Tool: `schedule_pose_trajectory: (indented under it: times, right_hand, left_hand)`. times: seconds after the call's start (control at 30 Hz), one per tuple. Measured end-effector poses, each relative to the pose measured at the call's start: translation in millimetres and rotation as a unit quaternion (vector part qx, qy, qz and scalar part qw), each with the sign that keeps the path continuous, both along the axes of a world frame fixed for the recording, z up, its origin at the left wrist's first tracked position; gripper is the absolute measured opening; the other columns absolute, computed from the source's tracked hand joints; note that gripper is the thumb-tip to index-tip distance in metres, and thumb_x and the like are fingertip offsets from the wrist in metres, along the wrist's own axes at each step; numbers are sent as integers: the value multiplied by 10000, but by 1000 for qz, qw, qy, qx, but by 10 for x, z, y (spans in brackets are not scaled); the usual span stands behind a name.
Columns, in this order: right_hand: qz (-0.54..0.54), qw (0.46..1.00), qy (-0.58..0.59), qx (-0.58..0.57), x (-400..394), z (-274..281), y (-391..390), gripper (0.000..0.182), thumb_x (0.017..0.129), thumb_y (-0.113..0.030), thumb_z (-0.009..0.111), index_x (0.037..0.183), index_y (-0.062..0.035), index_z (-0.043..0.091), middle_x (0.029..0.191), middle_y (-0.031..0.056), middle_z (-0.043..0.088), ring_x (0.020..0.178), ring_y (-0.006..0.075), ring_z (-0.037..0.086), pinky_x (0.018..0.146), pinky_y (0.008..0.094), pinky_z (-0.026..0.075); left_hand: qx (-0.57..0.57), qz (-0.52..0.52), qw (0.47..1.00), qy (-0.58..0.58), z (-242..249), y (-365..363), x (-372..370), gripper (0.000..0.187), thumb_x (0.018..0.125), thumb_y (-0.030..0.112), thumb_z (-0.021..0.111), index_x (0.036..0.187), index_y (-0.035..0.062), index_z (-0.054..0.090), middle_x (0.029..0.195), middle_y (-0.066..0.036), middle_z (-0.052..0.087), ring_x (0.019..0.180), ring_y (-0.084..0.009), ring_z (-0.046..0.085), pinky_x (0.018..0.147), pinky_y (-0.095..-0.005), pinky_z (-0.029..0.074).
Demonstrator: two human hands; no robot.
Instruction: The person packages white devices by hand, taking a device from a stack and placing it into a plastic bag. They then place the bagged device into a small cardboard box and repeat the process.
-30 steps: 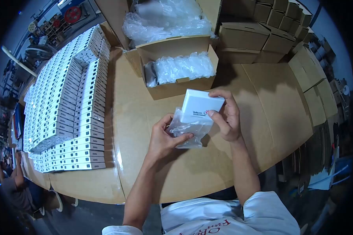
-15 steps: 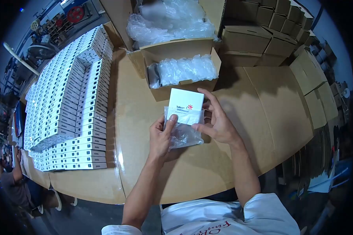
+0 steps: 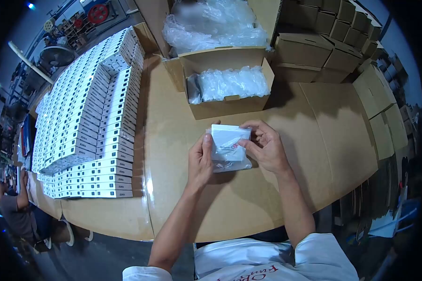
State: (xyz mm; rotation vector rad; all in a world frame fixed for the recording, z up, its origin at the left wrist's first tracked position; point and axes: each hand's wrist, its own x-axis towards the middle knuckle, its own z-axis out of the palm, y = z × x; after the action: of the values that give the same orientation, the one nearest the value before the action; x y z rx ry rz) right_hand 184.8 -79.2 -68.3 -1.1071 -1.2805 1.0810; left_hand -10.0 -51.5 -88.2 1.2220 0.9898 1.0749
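Observation:
A small white box (image 3: 224, 139) with a red logo sits almost wholly inside a clear plastic bag (image 3: 234, 166), held over the table's middle. My left hand (image 3: 201, 157) grips the bagged box along its left side, thumb up on the front edge. On the other side, my right hand (image 3: 266, 149) has its thumb on the front near the logo and its index finger at the top right corner. Just beyond stands an open brown carton (image 3: 225, 110) holding several plastic-wrapped pieces (image 3: 229, 84).
Large stacks of white boxes (image 3: 79, 117) fill the left of the cardboard-covered table (image 3: 173, 206). A bigger carton with loose plastic bags (image 3: 215, 23) stands at the back. Brown cartons (image 3: 305, 49) are piled back right. Another person (image 3: 16, 206) is at far left.
The white box has slid down deeper into the plastic bag. My right hand has shifted its fingers to the box's top right corner. The camera view has moved slightly.

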Motion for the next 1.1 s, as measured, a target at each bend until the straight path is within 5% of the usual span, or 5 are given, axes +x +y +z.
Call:
schedule_pose_trajectory:
  times: [0.2, 0.5, 0.63, 0.8, 1.1]
  right_hand:
    - [-36, 999, 13, 1, 52, -113, 15, 134, 922, -10, 707, 1051, 21, 689, 1015, 86, 726, 907, 108, 661, 822, 256, 548]
    - [-2, 996, 94, 9, -107, 41, 23, 663, 860, -57, 786, 1427, -21, 444, 1291, 143, 647, 1181, 191, 612, 961, 344, 538]
    - [-4, 997, 57, -52, -83, -197, 59, 437, 867, -62, 779, 1273, 0, 629, 1198, 117, 693, 1093, 160, 644, 937, 318, 540]
    - [60, 998, 20, -20, 27, -126, 34, 199, 918, -60, 728, 1103, 15, 730, 1102, 83, 720, 1001, 122, 648, 897, 291, 536]
    - [-6, 993, 111, 24, -21, -145, 45, 191, 903, -59, 731, 1082, 8, 738, 1238, 138, 664, 1094, 180, 627, 961, 311, 493]
  left_hand:
    - [54, -19, 998, 9, 125, 6, 29, 535, 1103, 382, 373, 1491, 24, 457, 1401, -134, 586, 1291, -207, 536, 1099, -343, 391]
    - [17, -33, 973, -226, -106, 80, 60, 586, 1097, 427, 341, 1552, 57, 342, 1453, -167, 497, 1287, -212, 528, 1088, -379, 431]
    - [25, -68, 987, -145, 30, 137, 13, 644, 1055, 313, 531, 1581, 73, 247, 1384, -136, 549, 1246, -225, 560, 1070, -388, 452]
    - [38, -79, 994, -57, 52, 88, -44, 170, 904, 47, 738, 1062, -11, 714, 1156, -90, 670, 1072, -150, 622, 930, -307, 511]
    - [33, -5, 997, -64, -44, 130, -84, 217, 914, 87, 756, 798, 56, 575, 841, -10, 632, 752, -55, 539, 657, -231, 426]
